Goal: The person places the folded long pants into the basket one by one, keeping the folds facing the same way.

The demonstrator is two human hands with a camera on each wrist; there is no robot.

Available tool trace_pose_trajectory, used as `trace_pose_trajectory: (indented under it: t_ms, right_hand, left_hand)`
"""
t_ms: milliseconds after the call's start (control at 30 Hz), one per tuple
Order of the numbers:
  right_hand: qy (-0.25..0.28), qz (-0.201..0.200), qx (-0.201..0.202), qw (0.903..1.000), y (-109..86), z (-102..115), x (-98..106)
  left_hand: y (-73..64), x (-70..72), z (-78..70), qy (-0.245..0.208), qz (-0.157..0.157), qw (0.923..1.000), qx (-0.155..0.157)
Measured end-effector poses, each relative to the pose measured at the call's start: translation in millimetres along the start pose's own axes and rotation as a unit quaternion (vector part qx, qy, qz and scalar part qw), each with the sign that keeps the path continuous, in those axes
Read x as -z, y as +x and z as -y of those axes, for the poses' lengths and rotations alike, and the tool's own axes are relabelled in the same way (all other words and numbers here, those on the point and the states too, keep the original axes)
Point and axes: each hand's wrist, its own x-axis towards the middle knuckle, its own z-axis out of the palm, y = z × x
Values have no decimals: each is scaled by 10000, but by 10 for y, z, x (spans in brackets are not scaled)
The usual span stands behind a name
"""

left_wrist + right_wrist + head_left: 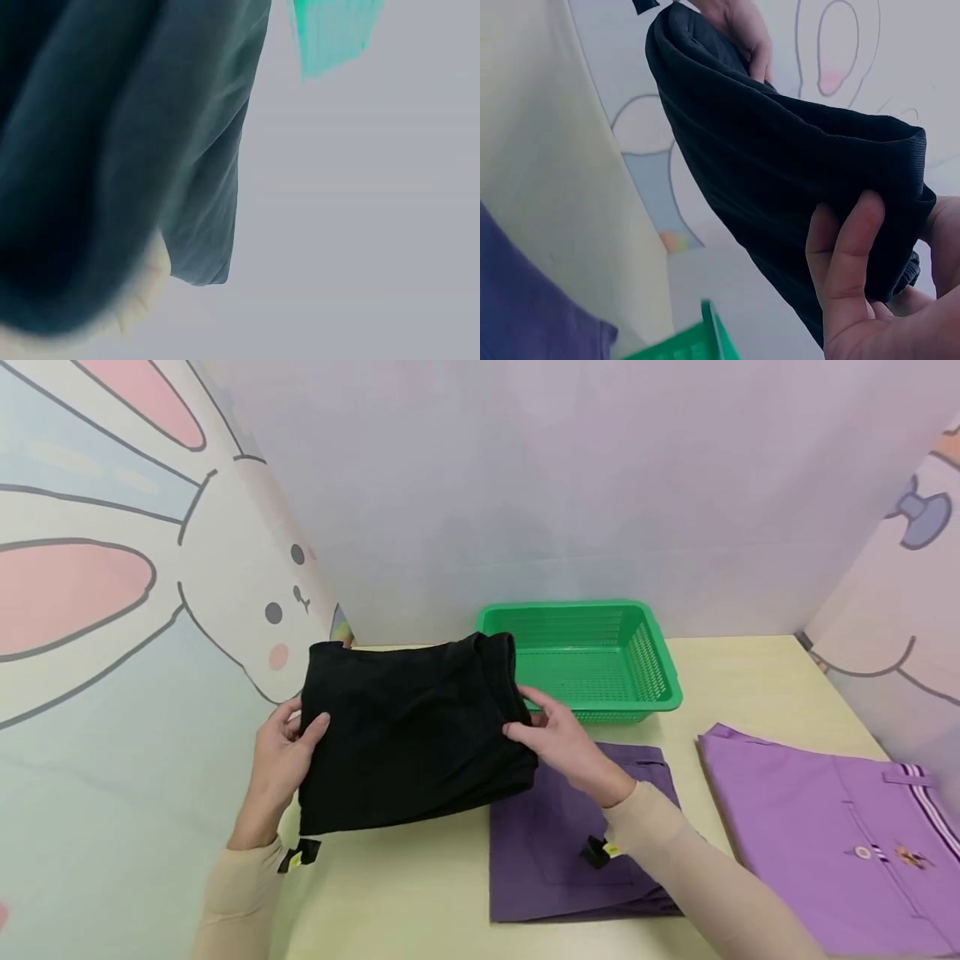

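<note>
A folded black garment (412, 735) is held up above the table between both hands. At its left edge my left hand (281, 764) grips it, thumb in front and fingers behind. My right hand (562, 739) pinches the right edge, where the folded layers show; in the right wrist view its fingers (851, 255) press against the dark cloth. The left wrist view is mostly filled by the draped black cloth (112, 150), which hides most of the hand. Below the right forearm lies a folded dark purple garment (555, 852).
A green plastic basket (652, 706) stands at the back of the pale table (765, 677), against the wall. To the right lies a folded lilac garment (795, 810) with a button and striped trim. Walls printed with cartoon rabbits (247, 585) border the table.
</note>
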Motion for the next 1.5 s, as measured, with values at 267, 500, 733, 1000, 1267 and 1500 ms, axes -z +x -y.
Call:
trace_pose_trajectory:
  t_ms: [267, 500, 733, 1000, 1267, 1500]
  right_hand:
    - [-303, -573, -71, 9979, -31, 63, 478]
    - [-738, -982, -143, 9923, -43, 68, 823]
    - [-818, -1282, -54, 9884, 35, 136, 1187]
    - [-908, -1661, -182, 9817, 132, 96, 1517]
    - [-799, -1857, -331, 9788, 275, -50, 1701]
    - [-366, -1820, -389, 9818, 417, -178, 1824]
  left_hand:
    - [302, -472, -220, -500, 420, 9975, -258]
    - [570, -875, -356, -935, 778, 9924, -167]
    - [909, -1342, -541, -1334, 955, 9862, 202]
    - [1178, -1813, -699, -1492, 1018, 9826, 441]
    - [1346, -2069, -754, -1360, 1217, 9826, 348]
    - [1413, -2160, -769, -1216, 1300, 9831, 419]
